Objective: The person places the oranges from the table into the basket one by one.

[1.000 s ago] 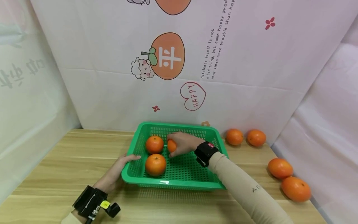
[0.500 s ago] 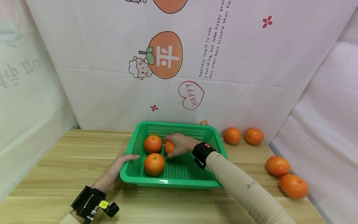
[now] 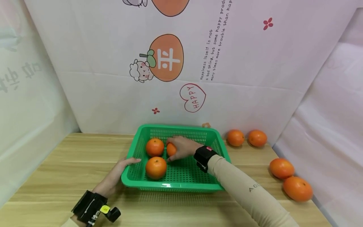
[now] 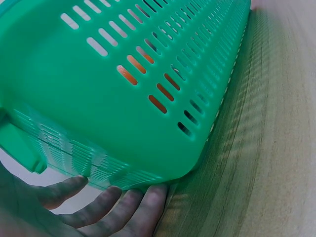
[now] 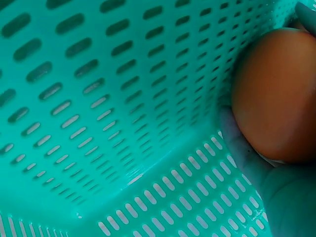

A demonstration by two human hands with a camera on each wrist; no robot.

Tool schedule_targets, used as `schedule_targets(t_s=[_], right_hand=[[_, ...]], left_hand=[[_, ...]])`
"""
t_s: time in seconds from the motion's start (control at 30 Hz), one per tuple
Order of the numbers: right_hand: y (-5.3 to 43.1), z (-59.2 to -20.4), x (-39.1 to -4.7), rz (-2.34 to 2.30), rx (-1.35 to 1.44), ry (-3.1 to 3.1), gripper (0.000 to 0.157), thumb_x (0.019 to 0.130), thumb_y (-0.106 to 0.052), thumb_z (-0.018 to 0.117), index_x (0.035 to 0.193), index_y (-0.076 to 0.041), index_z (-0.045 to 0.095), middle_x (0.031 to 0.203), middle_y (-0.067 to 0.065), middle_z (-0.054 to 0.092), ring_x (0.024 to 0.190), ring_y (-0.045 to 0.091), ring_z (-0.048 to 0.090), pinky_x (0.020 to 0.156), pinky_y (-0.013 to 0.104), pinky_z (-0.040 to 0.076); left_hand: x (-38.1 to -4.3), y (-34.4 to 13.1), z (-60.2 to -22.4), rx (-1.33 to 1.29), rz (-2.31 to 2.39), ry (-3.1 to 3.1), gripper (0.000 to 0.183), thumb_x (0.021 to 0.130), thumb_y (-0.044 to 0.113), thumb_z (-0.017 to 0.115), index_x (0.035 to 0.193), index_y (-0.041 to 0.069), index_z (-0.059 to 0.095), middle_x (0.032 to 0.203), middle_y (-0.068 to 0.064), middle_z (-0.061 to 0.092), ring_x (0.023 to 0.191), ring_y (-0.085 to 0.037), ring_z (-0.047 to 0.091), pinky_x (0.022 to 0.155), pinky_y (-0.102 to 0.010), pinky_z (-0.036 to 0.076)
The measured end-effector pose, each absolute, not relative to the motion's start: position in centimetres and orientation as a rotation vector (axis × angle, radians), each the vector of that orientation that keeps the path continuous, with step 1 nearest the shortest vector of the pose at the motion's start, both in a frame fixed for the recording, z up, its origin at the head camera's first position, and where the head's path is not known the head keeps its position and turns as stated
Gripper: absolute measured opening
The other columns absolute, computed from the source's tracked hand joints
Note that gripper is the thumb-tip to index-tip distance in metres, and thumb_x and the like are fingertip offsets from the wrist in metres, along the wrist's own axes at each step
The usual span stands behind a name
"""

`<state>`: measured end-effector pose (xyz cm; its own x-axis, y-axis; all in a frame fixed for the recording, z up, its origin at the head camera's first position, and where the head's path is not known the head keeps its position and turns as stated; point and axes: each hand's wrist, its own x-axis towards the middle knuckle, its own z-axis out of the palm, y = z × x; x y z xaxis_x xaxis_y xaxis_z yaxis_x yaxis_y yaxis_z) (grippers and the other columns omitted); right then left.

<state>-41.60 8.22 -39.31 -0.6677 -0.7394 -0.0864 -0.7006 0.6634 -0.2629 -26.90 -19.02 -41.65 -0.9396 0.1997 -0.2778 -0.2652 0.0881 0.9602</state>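
A green plastic basket [image 3: 195, 186] with slotted walls stands on the wooden table. My left hand [image 3: 117, 171] holds its left side, thumb over the rim; in the left wrist view the fingers [image 4: 111, 205] lie against the outer wall, low by the tabletop. Inside the basket my right hand [image 3: 182, 147] grips an orange [image 3: 171, 149], which shows large at the right of the right wrist view, the thumb beside it. Left of that hand sit two more oranges, one at the back [image 3: 155, 147] and a bigger-looking one [image 3: 156, 168] in front.
To the right of the basket, two oranges [image 3: 246, 138] lie near the back wall. Another pair of oranges [image 3: 297, 188] lies close together by the table's right edge. Printed white cloth [image 3: 113, 104] hangs behind and at both sides.
The camera view has shifted slightly. Around the half-second mark the right hand and its orange edged a little left toward the other two; the left hand keeps its hold.
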Motion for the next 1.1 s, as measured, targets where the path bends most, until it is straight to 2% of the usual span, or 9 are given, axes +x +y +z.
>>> schedule_targets(t_s=[0.2, 0.3, 0.43, 0.57, 0.87, 1.1], right_hand=[[8.1, -39.7, -41.7, -0.299, -1.191, 2.692, 0.076, 0.083, -0.056, 0.085, 0.142, -0.017, 0.058, 0.125, 0.007, 0.063, 0.096, 0.015, 0.06, 0.073, 0.027, 0.054], [8.0, -39.8, -41.7, -0.298, -1.204, 2.694, 0.083, 0.082, -0.059, 0.084, 0.148, -0.017, 0.054, 0.134, 0.009, 0.062, 0.099, 0.016, 0.062, 0.075, 0.027, 0.055], [7.9, -39.8, -41.7, -0.27, -1.213, 2.701, 0.092, 0.083, -0.06, 0.083, 0.155, -0.016, 0.048, 0.147, 0.013, 0.057, 0.108, 0.019, 0.064, 0.079, 0.029, 0.057], [8.0, -39.5, -41.5, -0.257, -1.209, 2.705, 0.097, 0.083, -0.06, 0.083, 0.158, -0.015, 0.043, 0.153, 0.015, 0.055, 0.116, 0.024, 0.065, 0.086, 0.033, 0.059], [8.2, -38.9, -41.5, -0.22, -1.236, 2.757, 0.093, 0.082, -0.064, 0.082, 0.155, -0.018, 0.048, 0.15, 0.012, 0.056, 0.11, 0.018, 0.066, 0.09, 0.034, 0.058], [8.2, -38.4, -41.0, -0.209, -1.235, 2.778, 0.088, 0.082, -0.065, 0.081, 0.151, -0.018, 0.052, 0.145, 0.011, 0.058, 0.099, 0.015, 0.064, 0.084, 0.031, 0.057]], left_hand=[[-26.7, -19.1, -41.8, -0.079, 1.925, 2.032, 0.079, 0.104, 0.043, 0.051, 0.166, 0.005, 0.02, 0.157, -0.025, 0.051, 0.126, -0.025, 0.065, 0.105, -0.04, 0.056], [-26.6, -19.1, -41.9, -0.089, 1.917, 2.04, 0.08, 0.104, 0.044, 0.051, 0.166, 0.006, 0.02, 0.159, -0.024, 0.05, 0.13, -0.026, 0.063, 0.108, -0.042, 0.054], [-26.6, -19.2, -42.0, -0.089, 1.905, 2.05, 0.082, 0.103, 0.046, 0.052, 0.167, 0.006, 0.019, 0.16, -0.024, 0.048, 0.133, -0.026, 0.061, 0.11, -0.045, 0.052], [-26.6, -19.2, -42.1, -0.086, 1.912, 2.042, 0.082, 0.103, 0.046, 0.053, 0.167, 0.006, 0.02, 0.159, -0.024, 0.049, 0.13, -0.025, 0.062, 0.108, -0.043, 0.053], [-26.7, -19.1, -41.8, -0.071, 1.931, 2.018, 0.08, 0.103, 0.045, 0.052, 0.166, 0.006, 0.021, 0.155, -0.023, 0.054, 0.122, -0.023, 0.067, 0.101, -0.038, 0.057], [-26.8, -19.0, -41.8, -0.038, 1.933, 2.007, 0.08, 0.105, 0.042, 0.049, 0.168, 0.006, 0.015, 0.162, -0.025, 0.044, 0.132, -0.027, 0.061, 0.108, -0.043, 0.054]])
